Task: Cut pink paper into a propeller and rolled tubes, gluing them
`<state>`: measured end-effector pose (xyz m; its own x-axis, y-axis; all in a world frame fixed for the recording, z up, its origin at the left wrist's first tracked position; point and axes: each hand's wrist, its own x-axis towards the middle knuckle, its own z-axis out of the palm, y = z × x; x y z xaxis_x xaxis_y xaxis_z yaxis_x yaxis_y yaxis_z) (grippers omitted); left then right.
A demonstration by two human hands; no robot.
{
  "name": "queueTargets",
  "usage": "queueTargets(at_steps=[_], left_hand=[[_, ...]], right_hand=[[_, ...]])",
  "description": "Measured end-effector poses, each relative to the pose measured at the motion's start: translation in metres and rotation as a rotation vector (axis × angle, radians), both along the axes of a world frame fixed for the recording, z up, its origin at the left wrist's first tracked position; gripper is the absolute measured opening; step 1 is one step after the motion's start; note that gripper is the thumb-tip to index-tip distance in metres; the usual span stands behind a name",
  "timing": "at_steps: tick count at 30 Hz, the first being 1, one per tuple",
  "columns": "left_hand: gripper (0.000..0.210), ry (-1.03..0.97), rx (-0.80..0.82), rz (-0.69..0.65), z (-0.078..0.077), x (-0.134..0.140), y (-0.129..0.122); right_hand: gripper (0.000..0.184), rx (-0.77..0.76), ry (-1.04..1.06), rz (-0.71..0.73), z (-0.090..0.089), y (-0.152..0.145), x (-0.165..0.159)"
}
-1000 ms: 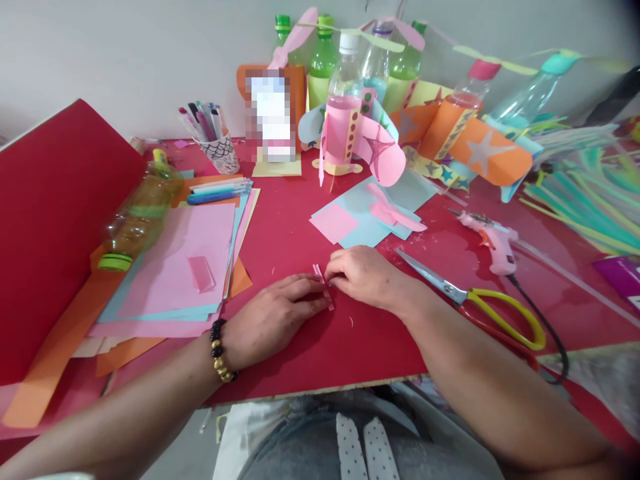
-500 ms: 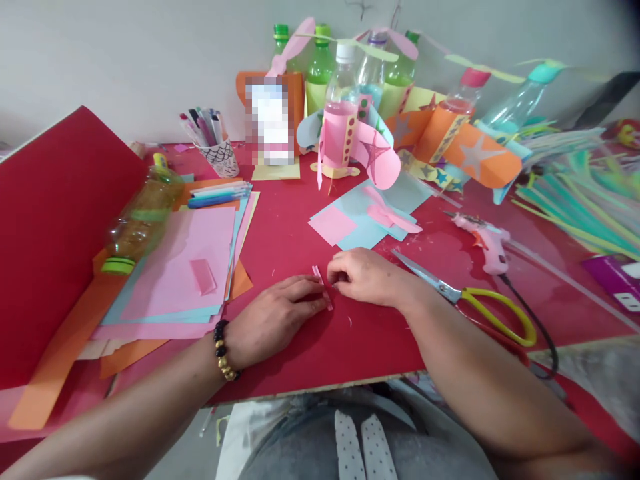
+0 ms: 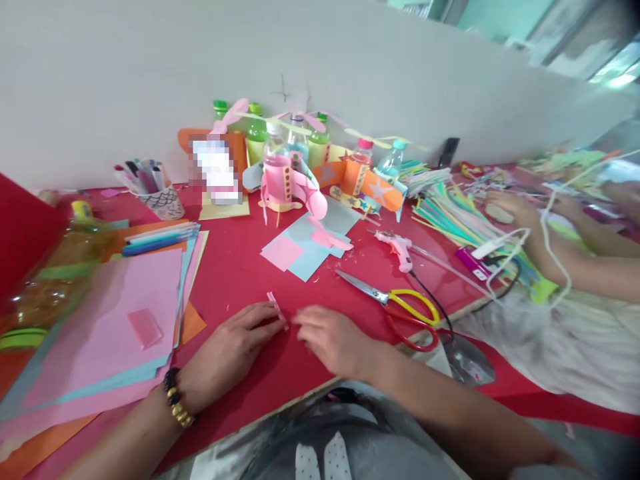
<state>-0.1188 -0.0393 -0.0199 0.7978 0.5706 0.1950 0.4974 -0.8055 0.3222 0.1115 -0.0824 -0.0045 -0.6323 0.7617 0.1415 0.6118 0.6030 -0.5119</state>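
A narrow pink strip (image 3: 278, 311), perhaps folded paper, lies on the red tabletop. My left hand (image 3: 233, 347), wearing a black and gold bead bracelet, has its fingertips and thumb closed on the strip, holding it against the table. Just to the right is my right hand (image 3: 334, 339), slightly blurred, its fingers loosely stretched and apart from the strip, with nothing seen in them. Scissors (image 3: 387, 298) with yellow and red handles lie right of that hand. Beyond the hands are pink and blue paper pieces (image 3: 305, 257).
Coloured paper sheets (image 3: 115, 313) and a lying bottle (image 3: 55, 280) occupy the left. A pen cup (image 3: 163, 200), bottle planes (image 3: 280, 177) and a phone with a blurred-out screen (image 3: 216, 172) stand behind. Right are a pink glue gun (image 3: 397, 248), coloured strips (image 3: 457, 217) and another person's arm (image 3: 560, 257).
The camera view has swung right and up, bringing another person's arms into sight. My right hand has drawn slightly back from the strip, its fingers less curled. My left hand stays on the strip.
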Motion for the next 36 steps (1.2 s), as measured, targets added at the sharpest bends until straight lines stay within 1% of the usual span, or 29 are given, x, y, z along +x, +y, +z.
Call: queueTargets(at_steps=[1,3,4,5,6,7,9,10,11,12,13,15,17,18,21,24,27,31,34,36], left_hand=[[0.04,0.011,0.001,0.001,0.0,0.0,0.0],[0.04,0.02,0.003,0.0,0.0,-0.001,0.0],[0.04,0.023,0.002,0.004,0.001,0.0,0.0],[0.04,0.023,-0.002,0.008,0.002,0.0,0.0],[0.039,0.021,-0.008,0.013,0.002,0.0,0.0],[0.039,0.019,-0.016,0.018,0.003,0.0,-0.001],[0.038,0.017,-0.033,0.021,0.004,0.001,-0.001],[0.037,0.014,-0.037,0.02,0.005,0.001,-0.001],[0.037,0.01,-0.039,0.017,0.005,0.001,-0.001],[0.036,0.003,-0.038,0.016,0.005,0.001,-0.001],[0.036,-0.003,-0.037,0.015,0.005,0.001,-0.001],[0.036,-0.004,-0.029,0.014,0.005,0.001,-0.001],[0.037,0.003,-0.021,0.013,0.004,0.001,-0.001],[0.037,0.002,-0.02,0.013,0.004,0.0,-0.001],[0.038,-0.005,-0.032,0.018,0.004,0.0,-0.001],[0.038,-0.001,-0.039,0.017,0.004,-0.001,-0.001],[0.037,-0.01,-0.039,0.01,0.004,-0.001,-0.001],[0.037,-0.017,-0.035,0.002,0.005,0.0,0.0],[0.036,-0.02,-0.032,-0.005,0.005,0.001,0.0],[0.036,-0.017,-0.034,0.0,0.006,0.002,-0.001]], right_hand=[[0.02,-0.056,0.06,0.003,0.003,-0.017,0.008],[0.017,-0.229,0.161,0.048,0.013,-0.046,0.026],[0.015,-0.309,0.214,0.043,0.02,-0.057,0.037],[0.015,-0.371,0.248,-0.058,0.025,-0.063,0.049],[0.014,-0.399,0.255,-0.203,0.03,-0.066,0.063],[0.018,-0.372,0.262,-0.387,0.034,-0.064,0.078],[0.025,-0.264,0.247,-0.688,0.035,-0.05,0.111],[0.027,-0.186,0.206,-0.837,0.033,-0.039,0.129],[0.029,-0.103,0.143,-0.949,0.03,-0.026,0.145],[0.03,-0.035,0.067,-1.02,0.026,-0.012,0.16],[0.031,0.004,-0.014,-1.059,0.023,0.002,0.173],[0.033,-0.008,-0.173,-1.128,0.017,0.027,0.191],[0.035,-0.077,-0.252,-1.156,0.013,0.047,0.198],[0.035,-0.121,-0.252,-1.178,0.012,0.054,0.199],[0.025,-0.243,-0.17,-1.216,0.01,0.067,0.197],[0.018,-0.32,-0.07,-1.23,0.008,0.068,0.194],[0.019,-0.421,0.092,-1.226,0.008,0.058,0.187],[0.016,-0.541,0.332,-1.171,0.012,0.035,0.171],[0.012,-0.572,0.483,-1.1,0.02,0.016,0.155],[0.012,-0.601,0.656,-1.006,0.025,0.005,0.144]])
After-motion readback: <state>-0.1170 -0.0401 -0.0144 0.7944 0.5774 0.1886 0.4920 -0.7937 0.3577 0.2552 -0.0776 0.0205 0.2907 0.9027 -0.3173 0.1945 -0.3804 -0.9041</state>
